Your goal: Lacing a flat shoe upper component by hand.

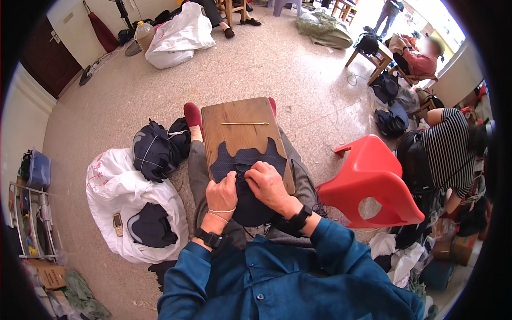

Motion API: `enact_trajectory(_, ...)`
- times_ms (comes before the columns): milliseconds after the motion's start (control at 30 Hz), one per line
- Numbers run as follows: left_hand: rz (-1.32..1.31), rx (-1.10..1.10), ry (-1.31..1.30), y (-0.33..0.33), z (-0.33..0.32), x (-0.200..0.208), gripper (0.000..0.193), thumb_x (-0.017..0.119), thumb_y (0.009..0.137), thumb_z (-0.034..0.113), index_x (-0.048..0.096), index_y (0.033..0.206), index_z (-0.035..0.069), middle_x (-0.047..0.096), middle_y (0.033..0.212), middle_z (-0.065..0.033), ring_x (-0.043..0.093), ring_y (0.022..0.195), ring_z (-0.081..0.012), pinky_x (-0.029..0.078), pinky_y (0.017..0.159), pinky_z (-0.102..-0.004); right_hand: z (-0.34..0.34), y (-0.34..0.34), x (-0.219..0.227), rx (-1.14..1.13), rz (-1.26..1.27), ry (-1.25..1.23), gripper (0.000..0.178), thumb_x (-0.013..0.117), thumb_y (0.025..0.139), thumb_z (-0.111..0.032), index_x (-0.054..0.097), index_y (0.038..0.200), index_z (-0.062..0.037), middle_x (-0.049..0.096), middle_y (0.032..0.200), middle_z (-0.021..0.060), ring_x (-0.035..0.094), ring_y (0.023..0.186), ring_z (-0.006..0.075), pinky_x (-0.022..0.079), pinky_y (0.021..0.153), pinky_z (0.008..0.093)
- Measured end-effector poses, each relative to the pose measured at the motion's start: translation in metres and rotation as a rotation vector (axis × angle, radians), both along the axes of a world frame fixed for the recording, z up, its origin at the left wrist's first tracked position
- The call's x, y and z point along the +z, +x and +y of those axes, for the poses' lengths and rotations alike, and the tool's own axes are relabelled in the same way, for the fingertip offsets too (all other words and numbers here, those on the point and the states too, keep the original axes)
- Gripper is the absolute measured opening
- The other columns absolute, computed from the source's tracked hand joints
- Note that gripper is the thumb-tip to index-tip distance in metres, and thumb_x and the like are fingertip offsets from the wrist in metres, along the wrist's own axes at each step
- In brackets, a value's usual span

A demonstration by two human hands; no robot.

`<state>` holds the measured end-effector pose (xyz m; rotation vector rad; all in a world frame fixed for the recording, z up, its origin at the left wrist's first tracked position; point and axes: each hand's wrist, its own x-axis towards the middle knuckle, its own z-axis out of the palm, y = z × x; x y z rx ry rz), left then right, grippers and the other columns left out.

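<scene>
A wooden board (237,111) lies in front of me between my knees. On its near half rests a dark navy fabric piece (250,207), flat, with curved cut-outs along its far edge. My left hand (222,193) is closed, its thumb and fingers pinched together at the middle of the fabric. Close beside it, my right hand (268,184) pinches at the same spot, where a thin dark cord or fold shows between the hands. Fingertips hide exactly what is gripped. Farther up the board, apart from both hands, lies a long gold-coloured needle (245,124).
Left of my legs are a tied dark fabric bundle (152,149) and an open white sack (109,178) holding dark pieces and a phone (118,224). A red plastic chair (368,181) stands at right. Beyond it, a person in stripes (450,149) sits among bundles.
</scene>
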<state>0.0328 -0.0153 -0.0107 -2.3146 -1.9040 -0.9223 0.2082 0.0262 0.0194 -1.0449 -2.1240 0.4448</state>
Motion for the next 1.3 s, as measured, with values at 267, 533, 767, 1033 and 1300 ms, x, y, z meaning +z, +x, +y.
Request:
enact_trajectory(267,0.013,0.013,0.089,0.002,-0.001,-0.004,0.019,0.060,0.094,0.007,0.066,0.112,0.004,0.075,0.086,-0.0100,0.069,0.070,-0.0248,0.042,0.061,-0.0383,0.003,-0.019,-0.006,0.007,-0.065,-0.013,0.007,0.068,0.083,-0.010,0.063,0.086,-0.0072,0.058,0.086,0.0087,0.059,0.087,0.0302,0.044,0.077,0.0423)
enact_trajectory(533,0.066,0.032,0.139,0.003,0.001,-0.007,0.028,0.059,0.089,0.007,0.068,0.115,0.005,0.066,0.073,-0.0055,0.064,0.063,-0.0217,0.041,0.062,-0.0370,0.011,0.001,0.002,0.218,-0.134,-0.080,0.006,0.068,0.085,-0.009,0.063,0.087,-0.0056,0.060,0.087,0.0103,0.060,0.088,0.0317,0.045,0.078,0.0424)
enact_trajectory(767,-0.029,-0.032,0.136,-0.003,-0.001,0.001,0.034,0.059,0.088,0.005,0.068,0.120,0.007,0.063,0.071,-0.0055,0.062,0.062,-0.0245,0.041,0.062,-0.0375,-0.003,0.027,-0.003,-0.091,0.118,-0.058,0.011,0.064,0.090,-0.002,0.064,0.101,-0.0029,0.061,0.092,0.0142,0.062,0.093,0.0356,0.051,0.082,0.0439)
enact_trajectory(1033,0.099,-0.129,0.025,-0.005,-0.003,0.008,0.042,0.062,0.084,0.004,0.069,0.125,0.014,0.057,0.068,-0.0056,0.056,0.059,-0.0264,0.040,0.061,-0.0382,-0.005,0.030,-0.004,-0.081,0.045,-0.034,0.026,0.063,0.089,0.002,0.065,0.114,-0.0007,0.061,0.102,0.0162,0.064,0.092,0.0357,0.053,0.079,0.0417)
enact_trajectory(1300,0.083,-0.139,0.025,-0.010,-0.005,0.008,0.040,0.062,0.084,0.003,0.069,0.123,0.013,0.058,0.069,-0.0063,0.056,0.059,-0.0269,0.041,0.061,-0.0384,-0.005,0.035,-0.005,-0.039,0.099,-0.099,0.026,0.063,0.084,0.002,0.067,0.110,-0.0005,0.060,0.104,0.0157,0.062,0.098,0.0357,0.052,0.086,0.0428)
